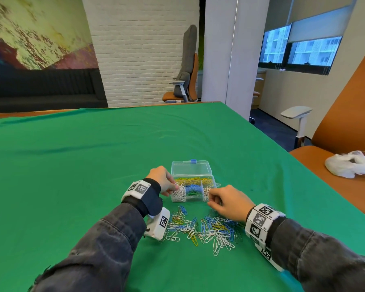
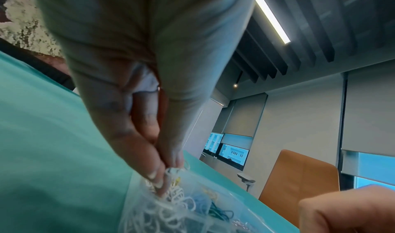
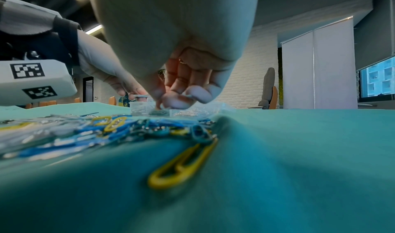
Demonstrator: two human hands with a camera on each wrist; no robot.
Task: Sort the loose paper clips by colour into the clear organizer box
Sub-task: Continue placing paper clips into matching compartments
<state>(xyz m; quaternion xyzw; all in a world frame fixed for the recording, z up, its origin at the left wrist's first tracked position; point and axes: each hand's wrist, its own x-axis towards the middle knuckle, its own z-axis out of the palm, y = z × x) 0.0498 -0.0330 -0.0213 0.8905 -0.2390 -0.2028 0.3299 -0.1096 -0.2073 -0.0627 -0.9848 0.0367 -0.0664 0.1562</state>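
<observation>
Green cloth (image 1: 93, 165): I am dropping clips into the box (image 1: 193, 189).
Left hand (image 1: 162, 181) is pinching white clips (image 2: 171, 174) over the left compartment; right hand (image 1: 226, 202), curled at the right compartment, contents unclear; loose pile (image 1: 207, 230) lying nearer it.

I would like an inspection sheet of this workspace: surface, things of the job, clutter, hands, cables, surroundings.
Surface: green cloth covers the table, slightly wrinkled.
Job's things: clear organizer box, lid open, holds yellow, blue, green, white and silver clips in separate compartments; loose paper clips lie mixed in a pile in front of it.
Clutter: nothing seen on the cloth.
Hands: left hand pinches white clips over the box's left compartment; right hand has fingers curled at the box's right end, contents unclear.
Cables: nothing seen.
Surroundings: orange chair at right carries a white bag; brick wall, windows.
</observation>
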